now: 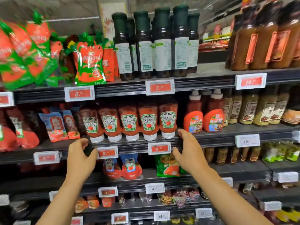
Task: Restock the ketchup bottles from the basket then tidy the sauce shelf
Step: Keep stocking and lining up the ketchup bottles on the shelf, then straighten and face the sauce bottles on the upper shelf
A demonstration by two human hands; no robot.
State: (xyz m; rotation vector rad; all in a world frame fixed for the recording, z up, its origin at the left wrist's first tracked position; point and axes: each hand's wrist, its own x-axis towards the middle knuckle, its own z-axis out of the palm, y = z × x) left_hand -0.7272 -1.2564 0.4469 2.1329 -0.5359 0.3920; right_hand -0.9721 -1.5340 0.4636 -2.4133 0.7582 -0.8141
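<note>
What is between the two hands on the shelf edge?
In the head view, two red price tags clip onto the shelf edge between the left hand and the right hand.

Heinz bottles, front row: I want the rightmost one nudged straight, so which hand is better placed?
The right hand, probably. Its open fingers hover at the shelf edge just below and right of the rightmost Heinz bottle. The left hand hangs empty near the leftmost Heinz bottle, four bottles away.
</note>
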